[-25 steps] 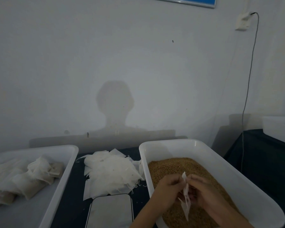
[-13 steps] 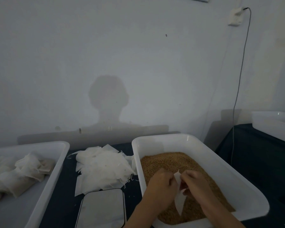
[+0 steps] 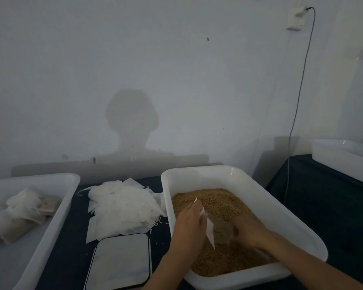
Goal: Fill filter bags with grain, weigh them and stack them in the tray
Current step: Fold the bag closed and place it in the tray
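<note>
head view looks down at a white tub (image 3: 235, 174) of brown grain (image 3: 214, 200) — everything else sits relative to it. over the grain, the left hand (image 3: 189, 225) pinches the edge of a white filter bag (image 3: 210, 232), holding its mouth apart. the right hand (image 3: 249, 230) is just beside it, blurred, fingers curled at the bag's other side; whether it grasps the bag or scoops grain i cannot tell. left of the tub lies a loose pile of empty bags (image 3: 122, 206) on the dark table (image 3: 323, 197), and in front of that pile a flat scale (image 3: 120, 262). further left — a white tray (image 3: 57, 208) holding filled bags (image 3: 19, 214). right of the tub, well apart, another white container (image 3: 344, 158)
</note>
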Demonstrator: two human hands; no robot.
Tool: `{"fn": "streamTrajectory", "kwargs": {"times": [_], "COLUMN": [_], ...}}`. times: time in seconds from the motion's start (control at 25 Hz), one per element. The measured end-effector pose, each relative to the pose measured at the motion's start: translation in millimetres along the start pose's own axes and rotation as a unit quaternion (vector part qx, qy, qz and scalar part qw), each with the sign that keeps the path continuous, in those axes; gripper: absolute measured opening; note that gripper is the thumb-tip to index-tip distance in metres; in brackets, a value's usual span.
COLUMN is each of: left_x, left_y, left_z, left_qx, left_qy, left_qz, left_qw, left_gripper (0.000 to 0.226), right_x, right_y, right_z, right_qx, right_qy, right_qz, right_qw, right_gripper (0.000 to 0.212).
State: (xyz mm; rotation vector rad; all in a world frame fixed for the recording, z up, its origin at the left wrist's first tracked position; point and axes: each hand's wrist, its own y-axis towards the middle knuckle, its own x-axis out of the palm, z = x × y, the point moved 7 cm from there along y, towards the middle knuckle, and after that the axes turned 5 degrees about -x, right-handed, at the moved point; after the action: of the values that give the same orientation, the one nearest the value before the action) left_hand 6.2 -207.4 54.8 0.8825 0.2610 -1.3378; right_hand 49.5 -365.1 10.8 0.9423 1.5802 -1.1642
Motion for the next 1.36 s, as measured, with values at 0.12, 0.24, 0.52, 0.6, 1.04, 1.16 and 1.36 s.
{"fn": "streamTrajectory", "kwargs": {"times": [0.12,0.24,0.52,0.6,1.04,1.16,1.36], "left_x": [0,-1,-6,-1,6,13,22], "left_y": [-3,-4,-10,-13,-7,-5,12], "left_z": [1,1,12,16,0,-7,-14], "left_qx": [0.002,0.0,-0.013,0.011,-0.016,-0.01,0.026], "left_qy": [0.013,0.082,0.216,0.235,0.238,0.226,0.181], "left_qz": [0.013,0.038,0.064,0.038,0.008,-0.007,-0.077], "left_qw": [1.0,0.996,0.974,0.971,0.971,0.974,0.98], "left_gripper": [0.009,0.023,0.038,0.046,0.041,0.039,0.023], "right_x": [-13,-48,-53,-40,-18,-36,-77], "right_y": [-4,-19,-14,-3,25,4,-39], "right_z": [3,24,41,33,6,26,51], "right_qx": [-0.012,0.01,0.023,-0.01,-0.069,-0.044,-0.024], "right_qy": [-0.004,-0.066,-0.158,-0.123,0.066,0.119,0.154], "right_qz": [0.007,0.036,0.046,0.072,0.116,0.121,0.093], "right_qw": [1.0,0.997,0.986,0.99,0.989,0.985,0.983], "right_gripper": [0.008,0.01,0.009,0.015,0.006,0.012,0.015]}}
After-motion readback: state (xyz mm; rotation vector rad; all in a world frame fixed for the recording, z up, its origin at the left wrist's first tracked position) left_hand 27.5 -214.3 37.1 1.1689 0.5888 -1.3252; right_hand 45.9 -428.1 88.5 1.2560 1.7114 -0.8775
